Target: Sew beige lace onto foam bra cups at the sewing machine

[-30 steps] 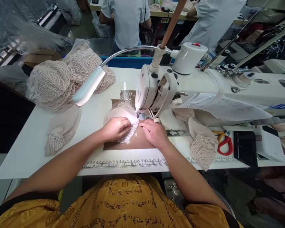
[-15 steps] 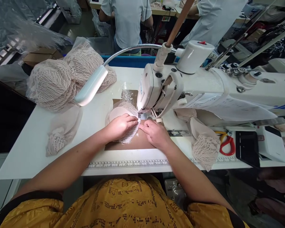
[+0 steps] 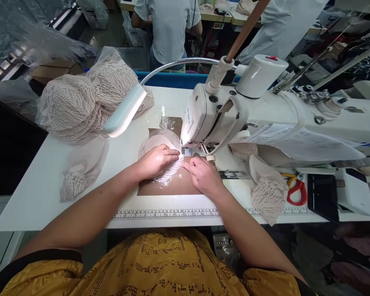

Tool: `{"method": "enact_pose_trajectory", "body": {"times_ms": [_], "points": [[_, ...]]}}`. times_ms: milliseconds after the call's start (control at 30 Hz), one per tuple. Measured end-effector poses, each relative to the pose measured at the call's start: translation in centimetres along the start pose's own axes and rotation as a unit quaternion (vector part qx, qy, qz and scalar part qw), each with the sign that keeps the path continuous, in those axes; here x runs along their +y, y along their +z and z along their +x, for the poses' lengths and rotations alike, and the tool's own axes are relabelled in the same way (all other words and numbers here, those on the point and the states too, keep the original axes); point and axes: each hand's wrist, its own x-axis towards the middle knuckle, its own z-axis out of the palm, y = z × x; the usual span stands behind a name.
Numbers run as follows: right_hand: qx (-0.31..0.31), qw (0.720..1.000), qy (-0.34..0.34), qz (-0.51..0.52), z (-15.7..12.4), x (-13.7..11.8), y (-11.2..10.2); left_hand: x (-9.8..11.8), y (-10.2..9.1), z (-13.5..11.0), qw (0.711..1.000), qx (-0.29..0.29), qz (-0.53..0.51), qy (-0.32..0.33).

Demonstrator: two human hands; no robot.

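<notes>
A pale, rounded piece of beige lace fabric (image 3: 170,172), shaped like a bra cup, lies at the needle area of a white sewing machine (image 3: 200,113). My left hand (image 3: 160,160) rests on the lace with its fingers pressed together, fingertips at the edge beside the presser foot. My right hand (image 3: 205,174) has its fingers curled and its index finger reaching to the same edge from the right; the thumb is mostly hidden. Under the work lies a brown sheet (image 3: 166,189), partly covered with shiny clear tape. The needle tip is hard to make out.
A lamp (image 3: 125,110) on a bendable neck hangs left of the machine head. Bundled beige lace (image 3: 69,105) is piled at the back left. Red-handled scissors (image 3: 297,193) and a black phone-like device (image 3: 322,197) lie right. A printed ruler (image 3: 172,214) runs along the front edge.
The view has shifted a little, so the machine sits slightly further right in the picture. Both hands stay at the lace edge, with barely any visible movement.
</notes>
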Motion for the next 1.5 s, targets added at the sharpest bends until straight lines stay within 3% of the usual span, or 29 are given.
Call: {"method": "enact_pose_trajectory", "body": {"times_ms": [333,600,800,900,1033,1167,1333,1433,1500], "points": [[-0.009,0.999,0.030,-0.012,0.4,-0.5,-0.3,-0.2,0.1,0.7,0.997,0.004,0.041,-0.069],[-0.002,0.998,0.056,0.032,0.4,-0.5,-0.2,0.3,-0.2,0.3,0.994,0.021,0.078,-0.072],[0.004,0.996,0.068,0.052,0.7,-0.6,-0.4,0.9,-0.3,0.0,0.978,-0.017,0.146,-0.146],[0.022,0.997,0.052,0.056,0.5,-0.5,-0.4,2.0,-1.4,-0.6,0.962,-0.035,0.174,-0.209],[0.050,0.996,0.030,0.064,0.1,-0.1,-0.1,4.6,-4.7,-4.3,0.958,-0.067,0.141,-0.239],[0.047,0.996,0.011,0.070,0.0,0.2,0.2,6.1,-7.7,-11.6,0.943,-0.030,0.167,-0.287],[0.030,0.994,0.047,0.091,0.1,-0.1,0.0,4.5,-9.3,-20.3,0.855,0.127,0.173,-0.472],[0.019,0.978,0.082,0.192,-0.1,-0.4,-1.2,5.0,-9.8,-22.6,0.829,0.230,0.013,-0.509],[-0.001,0.945,0.104,0.311,-0.4,-1.1,-2.4,6.4,-9.9,-22.9,0.802,0.291,-0.157,-0.498]]}}
